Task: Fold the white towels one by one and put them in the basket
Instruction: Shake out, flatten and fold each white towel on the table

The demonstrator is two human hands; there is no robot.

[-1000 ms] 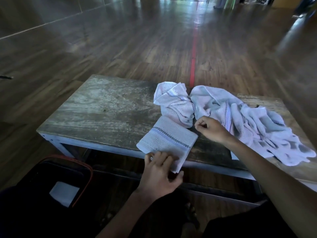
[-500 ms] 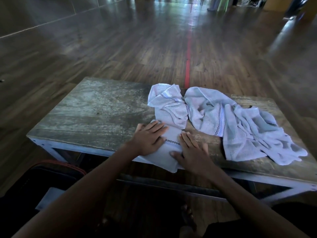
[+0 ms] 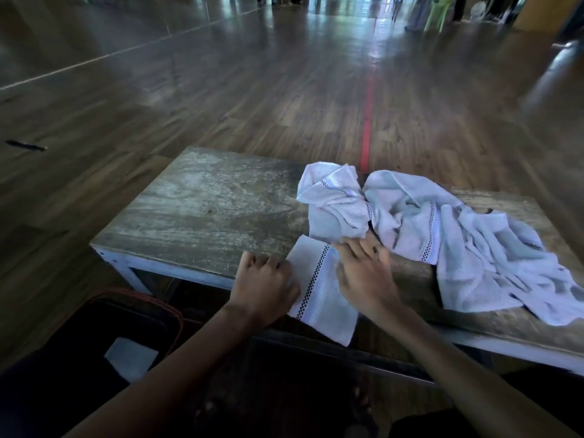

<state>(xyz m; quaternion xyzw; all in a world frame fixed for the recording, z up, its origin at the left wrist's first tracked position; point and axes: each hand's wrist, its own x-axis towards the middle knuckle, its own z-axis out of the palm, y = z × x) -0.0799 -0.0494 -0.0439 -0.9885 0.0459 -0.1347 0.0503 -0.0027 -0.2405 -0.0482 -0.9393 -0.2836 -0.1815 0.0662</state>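
A folded white towel [image 3: 319, 292] with a checked stripe lies at the table's front edge, its near corner hanging over. My left hand [image 3: 264, 286] sits at the towel's left edge with fingers curled, gripping that side. My right hand [image 3: 363, 273] lies flat on the towel's right part, fingers straight and reaching toward the pile. A crumpled white towel [image 3: 331, 203] sits just behind, and several unfolded white towels [image 3: 467, 248] spread to the right. The black basket [image 3: 172, 314] with an orange rim stands on the floor at lower left, holding a folded white towel [image 3: 131, 358].
The worn wooden table [image 3: 205, 210] has a pale metal frame, and its left half is bare wood. A wood floor with a red line [image 3: 368, 121] stretches beyond. Blurred figures stand far at the back.
My left hand has slid from the towel's top to its left edge and curled its fingers. My right hand has shifted further onto the towel. The camera view has tilted up.
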